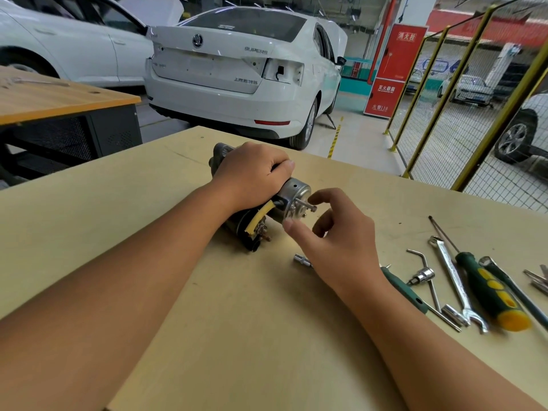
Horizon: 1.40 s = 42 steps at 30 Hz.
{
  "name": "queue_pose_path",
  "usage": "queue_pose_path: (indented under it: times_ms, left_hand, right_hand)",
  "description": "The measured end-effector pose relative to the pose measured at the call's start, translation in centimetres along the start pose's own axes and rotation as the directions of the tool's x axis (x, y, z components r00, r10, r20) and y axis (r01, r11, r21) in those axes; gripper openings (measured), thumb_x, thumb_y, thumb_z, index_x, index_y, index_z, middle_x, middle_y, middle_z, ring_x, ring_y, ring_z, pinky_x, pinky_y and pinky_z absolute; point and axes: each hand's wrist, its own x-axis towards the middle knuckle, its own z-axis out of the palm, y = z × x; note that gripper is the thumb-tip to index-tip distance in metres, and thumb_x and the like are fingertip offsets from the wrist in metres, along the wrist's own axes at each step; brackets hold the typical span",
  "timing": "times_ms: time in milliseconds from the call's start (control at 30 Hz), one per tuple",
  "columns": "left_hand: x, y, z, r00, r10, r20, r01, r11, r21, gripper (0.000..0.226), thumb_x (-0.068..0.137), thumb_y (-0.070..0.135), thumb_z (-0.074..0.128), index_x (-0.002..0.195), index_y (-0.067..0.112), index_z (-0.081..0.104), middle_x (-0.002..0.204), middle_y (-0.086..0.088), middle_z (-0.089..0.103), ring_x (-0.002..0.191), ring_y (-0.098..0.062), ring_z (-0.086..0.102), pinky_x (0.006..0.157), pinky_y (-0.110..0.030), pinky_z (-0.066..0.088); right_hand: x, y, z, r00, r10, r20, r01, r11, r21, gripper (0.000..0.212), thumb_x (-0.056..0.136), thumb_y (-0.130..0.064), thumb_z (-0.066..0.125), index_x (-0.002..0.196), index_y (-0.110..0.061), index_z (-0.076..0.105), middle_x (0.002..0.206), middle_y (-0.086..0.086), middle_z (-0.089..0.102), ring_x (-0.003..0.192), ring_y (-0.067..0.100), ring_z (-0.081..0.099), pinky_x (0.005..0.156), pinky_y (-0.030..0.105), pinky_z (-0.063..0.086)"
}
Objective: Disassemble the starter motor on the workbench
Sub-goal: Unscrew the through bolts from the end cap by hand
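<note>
motor [255, 200] lay on bench [207, 321] | gripped from above by left hand [255, 173] | right hand [332, 229] loosely curled at stud [307, 205], nothing clearly held | tools [462, 286] at right

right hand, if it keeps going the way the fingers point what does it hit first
Probably the silver end cap of the starter motor: the right hand points up-left at its studs, fingertips nearly touching. Depth is hard to judge.

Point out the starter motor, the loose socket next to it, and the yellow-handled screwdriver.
starter motor [295, 189]: head view, on its silver end cap.
loose socket [302, 260]: head view, on its chrome barrel.
yellow-handled screwdriver [492, 287]: head view, on the green-and-yellow grip.
</note>
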Motion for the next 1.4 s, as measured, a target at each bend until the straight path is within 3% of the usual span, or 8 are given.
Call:
queue_pose_path:
  times_ms: [133, 233, 433, 567, 733, 900, 1033, 1400]
  left_hand:
    - [0.08, -0.06, 0.03, 1.000, -0.005, 0.004, 0.005, 1.000, -0.004, 0.040, 0.103, 0.035, 0.050, 0.065, 0.023, 0.055, 0.062, 0.006, 0.056, 0.064, -0.012, 0.052, 0.058, -0.029, 0.029]
    - [0.07, -0.11, 0.02, 1.000, -0.008, 0.004, 0.008, 1.000, 0.002, 0.041, 0.103, 0.037, 0.049, 0.063, 0.026, 0.052, 0.061, 0.007, 0.054, 0.063, -0.009, 0.051, 0.058, -0.028, 0.027]
    - [0.15, -0.20, 0.06, 1.000, -0.004, 0.004, 0.004, 1.000, 0.003, 0.039, 0.103, 0.037, 0.049, 0.067, 0.023, 0.056, 0.063, 0.006, 0.056, 0.066, -0.011, 0.053, 0.060, -0.031, 0.032]
    - [0.08, -0.18, 0.08, 1.000, 0.000, 0.000, 0.000, 1.000, 0.003, 0.040, 0.103, 0.037, 0.049, 0.064, 0.026, 0.052, 0.062, 0.008, 0.055, 0.064, -0.009, 0.051, 0.059, -0.029, 0.028]
    - [0.11, -0.16, 0.13, 1.000, -0.001, 0.001, 0.001, 1.000, 0.002, 0.041, 0.103, 0.037, 0.050, 0.063, 0.027, 0.051, 0.062, 0.007, 0.055, 0.065, -0.012, 0.052, 0.059, -0.029, 0.029]
    - [0.06, -0.13, 0.07, 1.000, 0.000, -0.006, 0.000, 1.000, 0.003, 0.042, 0.103, 0.035, 0.050, 0.062, 0.029, 0.049, 0.061, 0.008, 0.054, 0.063, -0.009, 0.051, 0.058, -0.028, 0.027]
    - [0.09, -0.10, 0.04, 1.000, 0.002, 0.000, -0.002, 1.000, 0.001, 0.042, 0.103, 0.036, 0.050, 0.062, 0.029, 0.049, 0.062, 0.008, 0.054, 0.063, -0.010, 0.051, 0.058, -0.028, 0.027]
    - [0.09, -0.07, 0.05, 1.000, 0.002, -0.002, -0.002, 1.000, -0.011, 0.042, 0.102, 0.037, 0.049, 0.060, 0.030, 0.047, 0.059, 0.008, 0.052, 0.062, -0.009, 0.049, 0.058, -0.028, 0.026]
  right_hand:
    - [0.31, 0.15, 0.02, 1.000, 0.001, -0.026, -0.001, 1.000, 0.025, 0.016, 0.097, -0.043, 0.060, 0.084, -0.034, 0.059, 0.060, -0.007, 0.061, 0.059, 0.010, 0.058, 0.056, 0.035, 0.049]
    - [0.18, -0.02, -0.23, 0.999, -0.015, -0.030, 0.015, 1.000, 0.006, 0.033, 0.084, -0.024, 0.076, 0.099, -0.042, 0.053, 0.069, -0.012, 0.063, 0.062, 0.008, 0.059, 0.052, 0.023, 0.043]
    - [0.29, -0.05, -0.01, 0.999, 0.032, -0.027, -0.032, 0.999, 0.008, 0.029, 0.097, -0.049, 0.058, 0.079, -0.026, 0.059, 0.060, -0.004, 0.061, 0.059, 0.012, 0.058, 0.058, 0.040, 0.051]
    - [0.18, -0.07, -0.24, 1.000, 0.007, -0.028, -0.007, 1.000, -0.010, 0.031, 0.085, -0.033, 0.076, 0.103, -0.041, 0.052, 0.072, -0.016, 0.064, 0.067, 0.002, 0.060, 0.051, 0.014, 0.041]
    - [0.29, -0.07, -0.04, 0.999, 0.019, -0.047, -0.017, 0.999, 0.035, 0.016, 0.097, -0.045, 0.061, 0.088, -0.032, 0.061, 0.064, -0.009, 0.063, 0.063, 0.009, 0.060, 0.058, 0.033, 0.050]
    - [0.04, -0.38, -0.03, 0.999, -0.018, -0.039, 0.018, 1.000, 0.008, 0.030, 0.085, -0.037, 0.077, 0.104, -0.041, 0.054, 0.075, -0.023, 0.064, 0.066, 0.000, 0.060, 0.055, 0.010, 0.041]
    - [0.28, -0.09, 0.02, 0.999, 0.015, -0.037, -0.014, 1.000, 0.009, 0.018, 0.097, -0.044, 0.061, 0.086, -0.029, 0.062, 0.061, -0.008, 0.062, 0.062, 0.008, 0.060, 0.058, 0.030, 0.050]
    - [0.40, 0.10, -0.13, 1.000, 0.016, -0.020, -0.016, 1.000, -0.022, 0.013, 0.097, -0.036, 0.063, 0.087, -0.028, 0.060, 0.066, -0.008, 0.063, 0.064, 0.010, 0.060, 0.059, 0.032, 0.050]
